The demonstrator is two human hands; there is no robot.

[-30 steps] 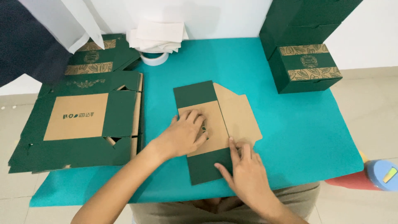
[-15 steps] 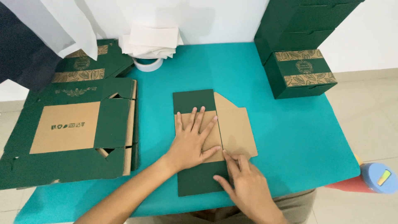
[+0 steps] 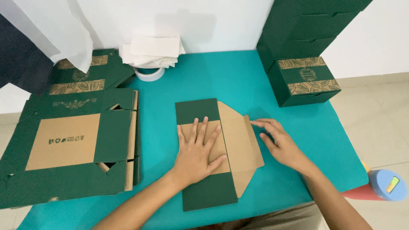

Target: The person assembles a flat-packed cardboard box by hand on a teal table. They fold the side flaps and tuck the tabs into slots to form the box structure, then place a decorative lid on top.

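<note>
While left hand (image 3: 197,150) presses box blank (image 3: 204,187) (flat), right hand (image 3: 279,142) at flap edge.

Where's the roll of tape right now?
In the head view, the tape roll sits at the table's far left, under the stack of white paper by the wall.

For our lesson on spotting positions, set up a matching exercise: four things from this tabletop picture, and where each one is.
Things:
1. left hand
2. right hand
3. tape roll
4. stacked green boxes

Places:
A. far right of the table
B. flat on the folded box blank
C. under the white paper pile
D. at the blank's right brown flap

Pairs: 1-B, 2-D, 3-C, 4-A
</note>
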